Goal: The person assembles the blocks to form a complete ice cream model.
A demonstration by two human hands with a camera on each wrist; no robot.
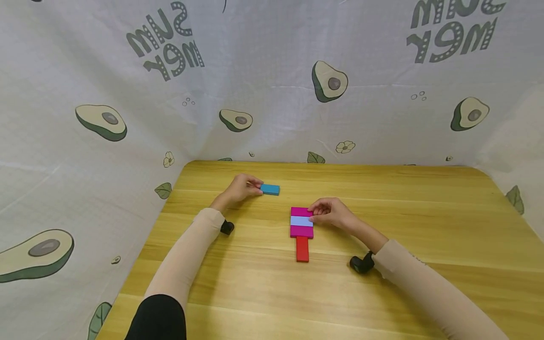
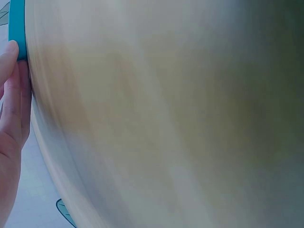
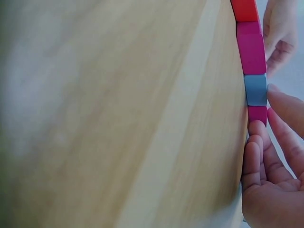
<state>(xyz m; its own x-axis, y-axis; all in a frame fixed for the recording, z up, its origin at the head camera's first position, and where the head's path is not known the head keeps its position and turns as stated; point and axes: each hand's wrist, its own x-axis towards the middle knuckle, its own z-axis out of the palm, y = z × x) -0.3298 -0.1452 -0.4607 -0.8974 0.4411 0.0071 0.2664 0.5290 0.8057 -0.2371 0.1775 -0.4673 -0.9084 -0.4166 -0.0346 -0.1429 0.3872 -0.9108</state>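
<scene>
My left hand [image 1: 239, 190] pinches a flat blue block [image 1: 270, 190] by its left end, thumb against fingers, at the far left of the table. The left wrist view has this block [image 2: 17, 28] at its upper left edge. My right hand [image 1: 334, 214] has its thumb and bent fingers at the right edge of a row of blocks: a far magenta block [image 1: 300, 211], a lavender block [image 1: 301, 221] and a near magenta block [image 1: 301, 231]. A red block [image 1: 302, 249] extends from the row toward me. In the right wrist view, fingers [image 3: 256, 126] meet the far magenta block's end.
The wooden table [image 1: 408, 212] has rounded far corners. Behind it and at its left hangs a white cloth [image 1: 272, 71] printed with avocados and lettering. A small black camera sits at each wrist, the right one [image 1: 362, 264] close over the tabletop.
</scene>
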